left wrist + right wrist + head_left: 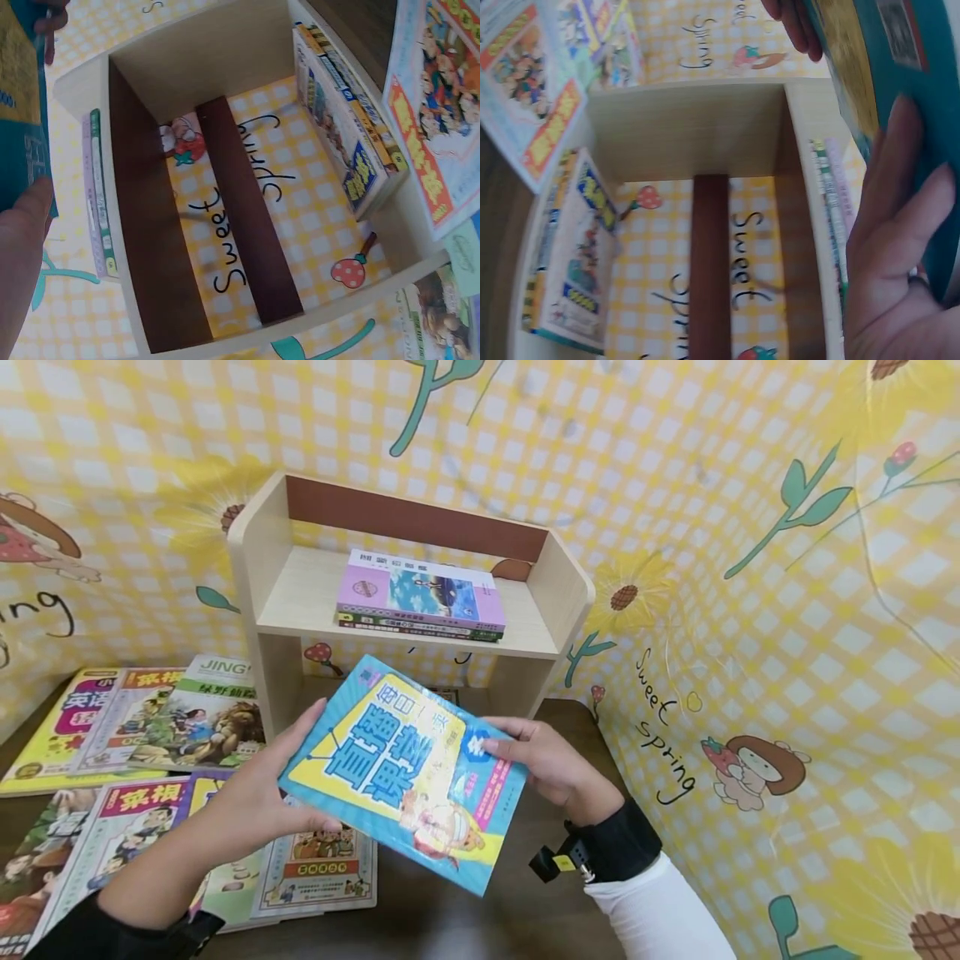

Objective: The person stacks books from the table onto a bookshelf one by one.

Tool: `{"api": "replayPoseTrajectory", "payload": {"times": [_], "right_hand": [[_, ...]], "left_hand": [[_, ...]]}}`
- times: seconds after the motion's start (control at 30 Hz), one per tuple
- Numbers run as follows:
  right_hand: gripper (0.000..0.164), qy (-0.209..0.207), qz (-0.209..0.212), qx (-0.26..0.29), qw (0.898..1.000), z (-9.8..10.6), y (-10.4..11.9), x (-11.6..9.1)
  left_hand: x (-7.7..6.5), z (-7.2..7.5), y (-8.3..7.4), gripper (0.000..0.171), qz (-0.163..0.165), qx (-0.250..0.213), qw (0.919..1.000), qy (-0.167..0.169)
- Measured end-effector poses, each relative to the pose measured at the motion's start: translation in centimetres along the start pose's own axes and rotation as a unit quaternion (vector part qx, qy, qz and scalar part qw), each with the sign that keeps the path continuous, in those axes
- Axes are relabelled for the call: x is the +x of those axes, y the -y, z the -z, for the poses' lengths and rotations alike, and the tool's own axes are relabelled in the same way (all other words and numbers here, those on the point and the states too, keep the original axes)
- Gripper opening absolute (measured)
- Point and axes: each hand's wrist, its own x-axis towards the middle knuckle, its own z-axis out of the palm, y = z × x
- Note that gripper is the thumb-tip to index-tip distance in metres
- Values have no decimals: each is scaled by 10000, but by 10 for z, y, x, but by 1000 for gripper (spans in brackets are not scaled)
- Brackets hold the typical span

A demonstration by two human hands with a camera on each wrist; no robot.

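Left hand (258, 797): thumb and fingers spread partway, gripping the left edge of a blue-and-yellow Chinese-titled paperback (405, 768). Right hand (543, 764): pinches the opposite edge, thumb on front cover. Paperback held tilted between the two hands. Pale wooden bookshelf (296, 597) stands beyond both hands; book stack (423, 589), purple cover uppermost, on its upper board. Illustrated booklets (138, 822) spread left of left hand.
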Motion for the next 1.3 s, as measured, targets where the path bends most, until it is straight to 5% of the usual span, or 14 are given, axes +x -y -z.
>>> {"api": "replayPoseTrajectory", "payload": {"times": [0.23,0.43,0.63,0.87,1.3], "right_hand": [[43,-1065,512,561,9914,-6,20,5],[47,-1954,887,1219,9691,-12,39,13],[56,-2272,1379,1807,9469,-25,54,12],[64,-1937,1733,1225,9578,-35,61,11],[74,-1600,1754,10,9714,-27,67,15]], "left_hand": [[10,1,-16,120,152,234,9987,-421],[22,4,-29,119,105,83,9972,-729],[33,-1,-39,116,-237,-302,9926,-1155],[51,-2,-47,115,-75,-395,9848,-1692],[83,8,-54,115,60,-337,9794,-1988]]}}
